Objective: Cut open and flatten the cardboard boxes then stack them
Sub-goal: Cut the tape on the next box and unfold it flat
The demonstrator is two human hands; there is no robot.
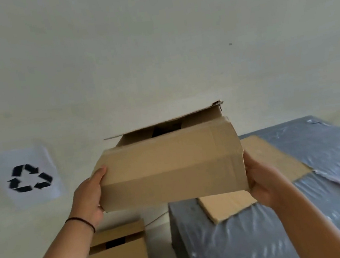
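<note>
Desk [328, 152] plastic-wrapped, flattened cardboard [275, 158] on it | box [169, 167] held above its near edge | my left hand [87, 194] and right hand [260, 177] grip clenched on box ends | I'd set it down level before cutting tape.

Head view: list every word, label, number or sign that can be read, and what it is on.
No words or numbers can be read anywhere.
Recycling sign, three black chasing arrows, no text: on the white sheet on the wall.
Held box: plain, no print showing.
Floor box: plain, no print showing.
</note>
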